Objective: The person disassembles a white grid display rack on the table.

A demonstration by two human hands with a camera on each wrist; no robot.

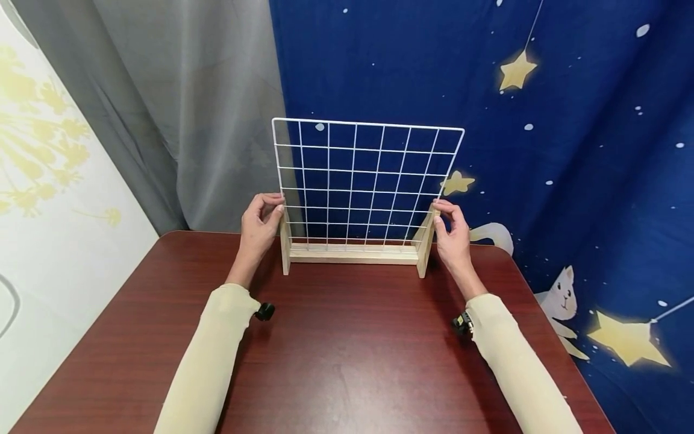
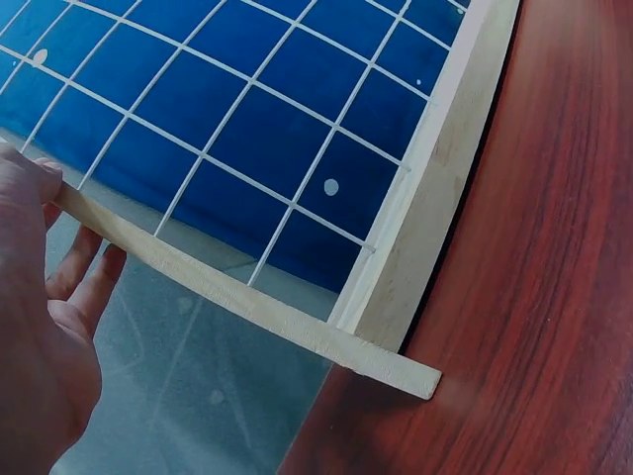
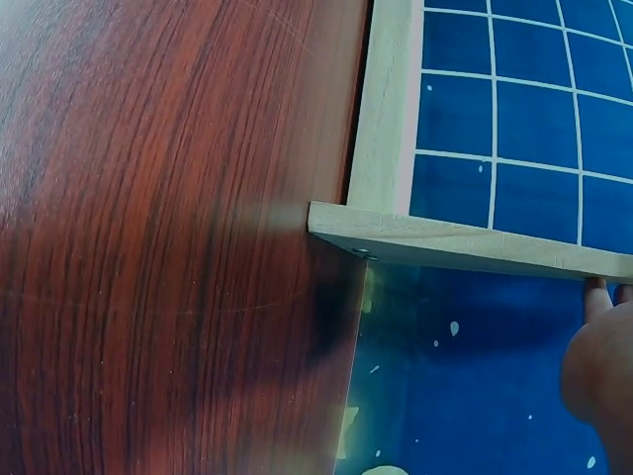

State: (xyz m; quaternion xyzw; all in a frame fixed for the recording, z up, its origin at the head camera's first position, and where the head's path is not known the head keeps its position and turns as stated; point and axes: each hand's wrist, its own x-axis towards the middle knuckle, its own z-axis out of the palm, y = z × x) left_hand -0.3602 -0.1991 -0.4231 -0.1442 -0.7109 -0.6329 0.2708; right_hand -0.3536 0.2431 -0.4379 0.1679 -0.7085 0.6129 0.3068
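A white wire grid panel (image 1: 368,124) stands upright in a pale wooden stand (image 1: 353,257) near the table's far edge. My left hand (image 1: 257,226) pinches the upper end of the stand's left side piece (image 2: 247,300), thumb on one face and fingers on the other in the left wrist view. On the opposite end, my right hand (image 1: 454,235) holds the top of the right side piece (image 3: 445,237) between thumb and fingers. Only part of the right hand (image 3: 603,366) shows in the right wrist view. A wooden crossbar (image 2: 435,198) joins the two sides along the grid's bottom.
The reddish-brown table (image 1: 347,349) stretches from the stand toward me. Behind it hang a grey curtain (image 1: 228,90) and a dark blue curtain (image 1: 412,60) with stars. A white patterned surface (image 1: 43,253) rises at the left. Small black devices (image 1: 265,311) sit at both wrists.
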